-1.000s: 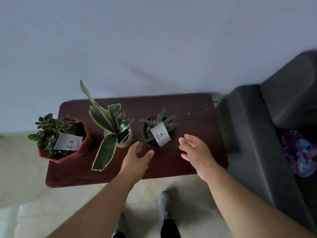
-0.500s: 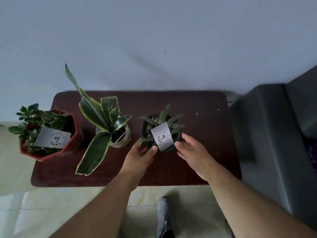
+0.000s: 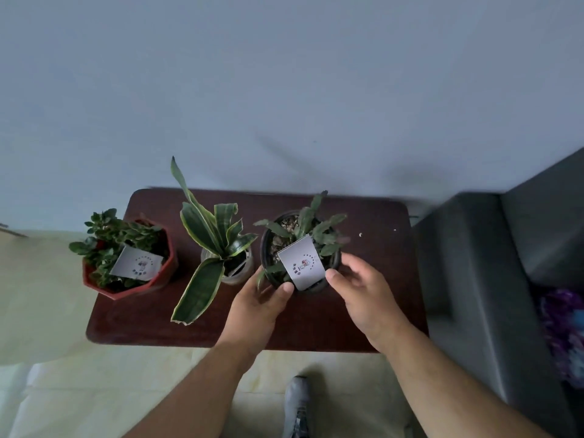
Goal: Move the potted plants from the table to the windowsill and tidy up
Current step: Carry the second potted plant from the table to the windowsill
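Three potted plants stand on a dark wooden table (image 3: pixel 373 298). At the right of the row is a small plant in a black pot (image 3: pixel 270 248) with a white card tag. My left hand (image 3: pixel 256 306) grips its near left side and my right hand (image 3: pixel 363 289) grips its near right side. The pot looks slightly raised, though I cannot tell for sure. In the middle is a snake plant in a pale pot (image 3: pixel 215 238). At the left is a leafy plant in a red faceted pot (image 3: pixel 126 257) with its own card tag.
A pale wall (image 3: pixel 284 90) rises right behind the table. A dark grey sofa (image 3: pixel 493 279) stands against the table's right end, with a purple thing (image 3: pixel 559 327) on its seat. Pale floor (image 3: pixel 47 311) lies left and in front. My shoe (image 3: pixel 297 403) shows below.
Both hands have gone from hovering apart in front of the black pot to closing on its two sides. The pot now appears larger and a little higher in view.
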`<state>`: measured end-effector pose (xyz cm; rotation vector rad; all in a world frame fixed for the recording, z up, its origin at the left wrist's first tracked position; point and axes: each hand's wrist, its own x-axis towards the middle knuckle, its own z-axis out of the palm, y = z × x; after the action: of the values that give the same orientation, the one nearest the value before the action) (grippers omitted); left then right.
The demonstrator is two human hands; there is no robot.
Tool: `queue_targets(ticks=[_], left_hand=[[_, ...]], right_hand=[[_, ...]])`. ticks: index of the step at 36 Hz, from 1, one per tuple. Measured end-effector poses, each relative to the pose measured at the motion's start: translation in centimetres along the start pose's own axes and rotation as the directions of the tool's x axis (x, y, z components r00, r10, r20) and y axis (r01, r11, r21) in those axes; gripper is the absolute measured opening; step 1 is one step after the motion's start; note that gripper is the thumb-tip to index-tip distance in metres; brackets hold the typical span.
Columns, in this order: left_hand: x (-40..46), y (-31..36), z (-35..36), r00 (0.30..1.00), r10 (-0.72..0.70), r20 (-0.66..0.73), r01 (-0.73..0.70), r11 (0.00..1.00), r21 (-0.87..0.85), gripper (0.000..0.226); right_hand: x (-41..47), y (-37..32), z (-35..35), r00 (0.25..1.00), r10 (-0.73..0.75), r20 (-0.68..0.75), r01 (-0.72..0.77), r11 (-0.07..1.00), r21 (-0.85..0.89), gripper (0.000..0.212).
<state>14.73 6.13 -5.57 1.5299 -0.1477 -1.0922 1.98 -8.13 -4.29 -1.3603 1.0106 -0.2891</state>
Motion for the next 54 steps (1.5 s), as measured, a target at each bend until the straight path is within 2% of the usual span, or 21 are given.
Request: queue_targets(ticks=[3, 9, 13, 17, 21, 24, 29, 33, 37, 40, 45, 48, 54], left_hand=[[-3.1, 3.7, -0.2, 0.997, 0.083, 0.003, -0.083, 0.996, 0.020, 0.046], [-10.0, 11.5, -0.7, 0.955, 0.297, 0.004, -0.296, 0.952, 0.072, 0.040], [-13.0, 15.2, -2.3, 0.898, 0.435, -0.065, -0.426, 0.897, 0.114, 0.043], [-15.3, 18.8, -4.5, 0.848, 0.516, -0.117, -0.510, 0.856, 0.080, 0.043], [-17.5, 21.4, -6.8, 0.821, 0.546, -0.166, -0.559, 0.828, -0.040, 0.067], [-19.0, 22.7, -9.2, 0.775, 0.585, -0.239, -0.607, 0.795, -0.020, 0.069], [-22.6, 23.7, -14.8, 0.742, 0.578, -0.339, -0.636, 0.767, -0.086, 0.081], [-25.6, 23.4, -19.6, 0.725, 0.562, -0.400, -0.646, 0.755, -0.110, 0.062], [-29.3, 22.4, -26.6, 0.675, 0.509, -0.534, -0.637, 0.767, -0.074, 0.086], [-32.4, 21.5, -31.8, 0.628, 0.490, -0.604, -0.639, 0.768, -0.042, 0.060], [-38.7, 20.1, -40.0, 0.543, 0.486, -0.685, -0.640, 0.767, 0.037, 0.039], [-42.4, 19.1, -44.5, 0.490, 0.446, -0.749, -0.647, 0.762, 0.030, 0.030], [-49.8, 16.5, -52.3, 0.356, 0.382, -0.853, -0.640, 0.765, 0.076, 0.029]], right_hand=[[-2.1, -3.9, 0.1, 0.999, -0.052, 0.017, 0.051, 0.998, 0.027, 0.023], [-7.1, -12.2, 1.0, 0.982, -0.163, 0.091, 0.154, 0.984, 0.093, 0.021], [-9.8, -17.0, 2.1, 0.961, -0.248, 0.124, 0.234, 0.965, 0.120, 0.020], [-11.5, -21.4, 4.2, 0.927, -0.327, 0.185, 0.313, 0.945, 0.099, 0.023], [-12.7, -25.0, 7.4, 0.883, -0.397, 0.251, 0.380, 0.918, 0.115, 0.035], [-13.7, -27.2, 10.4, 0.828, -0.434, 0.356, 0.412, 0.900, 0.140, 0.038], [-15.7, -29.9, 16.9, 0.742, -0.437, 0.508, 0.426, 0.893, 0.146, 0.036], [-17.6, -30.7, 22.6, 0.700, -0.411, 0.584, 0.417, 0.899, 0.133, 0.037], [-20.7, -31.1, 30.5, 0.595, -0.386, 0.705, 0.425, 0.896, 0.131, 0.038], [-23.4, -31.1, 36.2, 0.523, -0.359, 0.773, 0.393, 0.906, 0.155, 0.036], [-28.4, -29.9, 45.9, 0.447, -0.302, 0.842, 0.358, 0.923, 0.141, 0.035], [-31.8, -29.2, 51.4, 0.391, -0.278, 0.877, 0.344, 0.928, 0.140, 0.035], [-38.4, -27.6, 61.6, 0.249, -0.227, 0.942, 0.315, 0.938, 0.143, 0.032]])
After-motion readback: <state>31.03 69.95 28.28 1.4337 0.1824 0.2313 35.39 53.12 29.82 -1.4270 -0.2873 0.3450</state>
